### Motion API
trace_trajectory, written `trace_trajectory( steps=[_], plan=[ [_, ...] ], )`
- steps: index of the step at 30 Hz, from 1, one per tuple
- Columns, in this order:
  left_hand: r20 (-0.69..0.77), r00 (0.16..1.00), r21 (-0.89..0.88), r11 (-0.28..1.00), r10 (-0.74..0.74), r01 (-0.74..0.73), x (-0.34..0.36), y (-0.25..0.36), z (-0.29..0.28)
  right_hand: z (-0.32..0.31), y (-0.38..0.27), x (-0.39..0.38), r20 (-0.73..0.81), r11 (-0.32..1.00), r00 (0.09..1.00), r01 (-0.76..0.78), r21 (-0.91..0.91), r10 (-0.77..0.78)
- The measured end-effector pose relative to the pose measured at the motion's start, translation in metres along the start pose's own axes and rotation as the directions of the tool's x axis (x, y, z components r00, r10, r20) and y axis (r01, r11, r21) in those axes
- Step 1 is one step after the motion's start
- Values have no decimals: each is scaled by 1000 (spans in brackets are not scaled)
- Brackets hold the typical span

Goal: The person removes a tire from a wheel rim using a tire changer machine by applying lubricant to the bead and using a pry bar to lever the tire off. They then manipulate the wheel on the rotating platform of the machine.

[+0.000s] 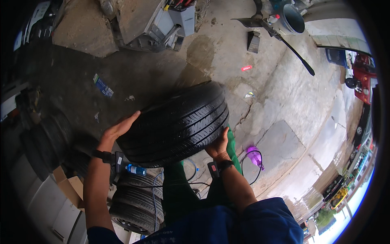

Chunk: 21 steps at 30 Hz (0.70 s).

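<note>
A black car tyre (pixel 178 122) is held up in front of my legs, tilted, with its grooved tread toward me. My left hand (pixel 122 125) grips its left end, the fingers reaching round the far edge. At the lower right of the tread, my right hand (pixel 219 145) is closed on the tyre, its thumb showing and its other fingers hidden beneath. The tyre's far side is out of sight. Each wrist wears a black band with a small box on it.
Stacked tyres (pixel 136 203) stand by my left leg, with a blue bottle (pixel 135 170) on top. More tyres (pixel 46 142) and a cardboard box (pixel 69 187) lie at the left. A purple bottle (pixel 254 156) and a hose (pixel 261 162) are at my right. A bucket (pixel 293 19) stands far right.
</note>
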State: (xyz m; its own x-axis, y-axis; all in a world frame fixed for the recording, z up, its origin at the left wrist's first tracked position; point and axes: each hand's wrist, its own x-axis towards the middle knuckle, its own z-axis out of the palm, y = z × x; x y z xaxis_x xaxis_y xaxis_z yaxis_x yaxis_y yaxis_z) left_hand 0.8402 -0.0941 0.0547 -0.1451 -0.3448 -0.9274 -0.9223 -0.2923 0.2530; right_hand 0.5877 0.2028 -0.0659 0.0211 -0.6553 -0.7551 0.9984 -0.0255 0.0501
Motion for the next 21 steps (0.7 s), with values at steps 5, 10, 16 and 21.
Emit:
trace_trajectory(
  steps=[5,10,16,21],
  plan=[
    [304,944,49,992,-130,120,47,41,5,-7,-35,7,-80,994,996,54,97,-47],
    [230,960,344,936,-162,75,51,82,37,-6,-56,3,-223,993,974,53,106,-28],
    [172,985,497,865,-23,-67,94,36,29,12,-71,12,-188,989,979,-51,137,77],
    [457,867,-122,980,198,-160,109,71,49,9,-76,6,-176,985,981,-54,164,83]
  ],
)
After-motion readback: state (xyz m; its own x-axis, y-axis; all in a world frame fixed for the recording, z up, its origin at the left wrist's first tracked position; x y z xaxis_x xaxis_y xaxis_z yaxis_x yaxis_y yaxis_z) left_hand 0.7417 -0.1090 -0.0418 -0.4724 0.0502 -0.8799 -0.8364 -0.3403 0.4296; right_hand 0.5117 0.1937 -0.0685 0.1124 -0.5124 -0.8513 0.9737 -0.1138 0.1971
